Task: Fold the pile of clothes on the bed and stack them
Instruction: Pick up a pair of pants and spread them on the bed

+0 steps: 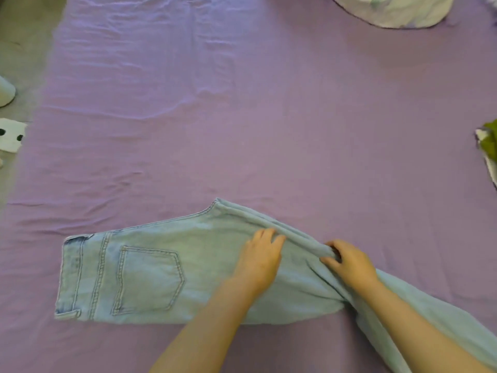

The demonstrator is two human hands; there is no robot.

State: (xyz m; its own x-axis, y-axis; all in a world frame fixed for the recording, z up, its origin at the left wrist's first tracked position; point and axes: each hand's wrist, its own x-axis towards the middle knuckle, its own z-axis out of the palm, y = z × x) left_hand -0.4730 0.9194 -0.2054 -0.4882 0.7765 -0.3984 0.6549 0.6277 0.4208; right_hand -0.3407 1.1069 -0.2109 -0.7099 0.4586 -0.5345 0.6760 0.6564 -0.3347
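Observation:
Light blue jeans [150, 275] lie on the purple bed sheet [242, 117], folded lengthwise, waistband at the left and back pocket facing up. The legs run off to the lower right under my arms. My left hand [259, 261] rests flat on the denim near the crotch seam, fingers straight. My right hand [348, 262] pinches the upper folded edge of the leg fabric, lifting it slightly off the bed.
A white and pale green garment [395, 9] lies at the top right of the bed. A green and white piece of clothing [488, 146] sits at the right edge. Grey floor with a white spotted item [10, 134] shows on the left.

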